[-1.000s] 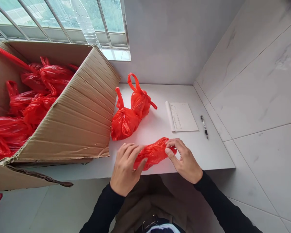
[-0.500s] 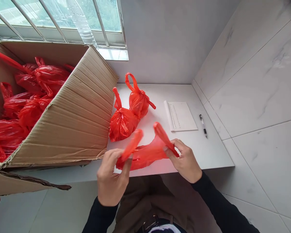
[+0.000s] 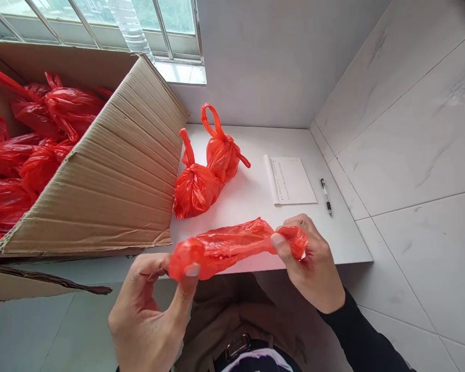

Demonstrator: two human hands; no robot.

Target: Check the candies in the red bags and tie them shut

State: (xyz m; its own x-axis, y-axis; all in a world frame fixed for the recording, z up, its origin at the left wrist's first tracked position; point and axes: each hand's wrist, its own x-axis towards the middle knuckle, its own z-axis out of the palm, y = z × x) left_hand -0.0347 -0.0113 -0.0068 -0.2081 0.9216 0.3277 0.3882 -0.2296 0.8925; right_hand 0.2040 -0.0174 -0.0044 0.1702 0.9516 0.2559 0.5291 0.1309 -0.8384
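Observation:
A red plastic bag is stretched sideways between my two hands just above the front edge of the white table. My left hand pinches its left end between thumb and fingers. My right hand is closed around its right end. Behind it, two tied red bags sit on the table against the cardboard box.
The big open box at left holds several more tied red bags. A notepad and a pen lie on the table's right side by the tiled wall. A clear plastic bottle stands on the window sill.
The bag was bunched on the table under my hands; I lifted it, pulled its ends apart, and now hold it taut and twisted between both hands, nearer to me.

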